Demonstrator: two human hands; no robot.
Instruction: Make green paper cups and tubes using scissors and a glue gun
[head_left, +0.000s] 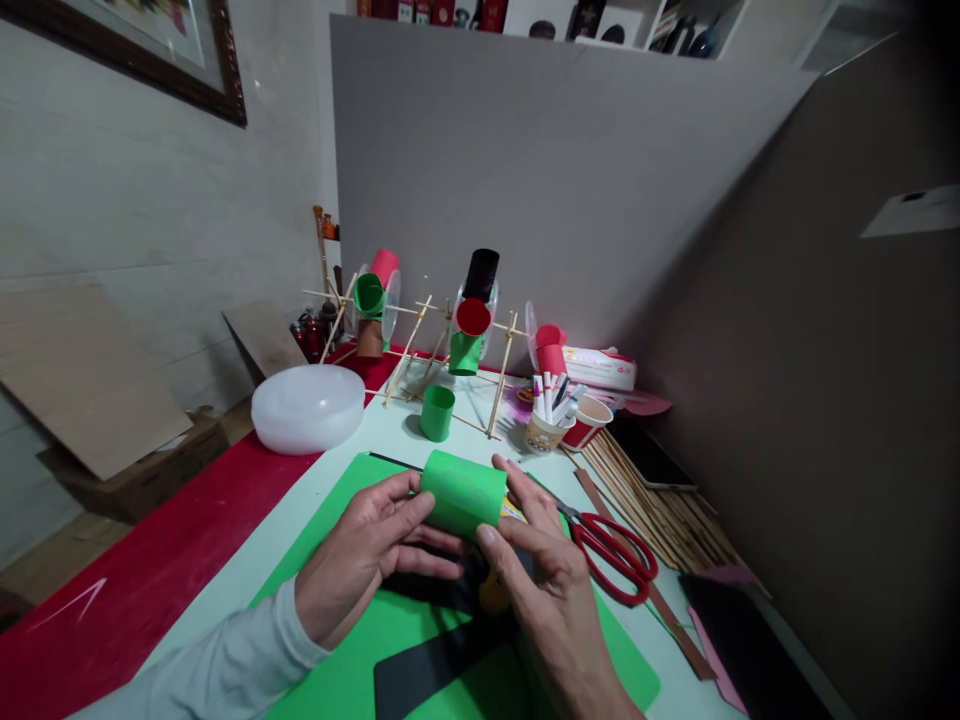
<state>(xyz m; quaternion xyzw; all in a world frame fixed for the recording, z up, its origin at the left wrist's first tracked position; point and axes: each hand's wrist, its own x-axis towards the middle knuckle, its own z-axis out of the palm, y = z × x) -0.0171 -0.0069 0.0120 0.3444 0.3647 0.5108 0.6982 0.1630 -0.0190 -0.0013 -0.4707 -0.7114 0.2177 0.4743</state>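
Green paper, rolled into a tube, sits above the green mat, the left hand pinching its left end, the right hand holding its right. Around it, I see scissors towards four o'clock, crowding the right hand, and a pen cup at two. A stick frame stands at twelve, a white bowl at ten.
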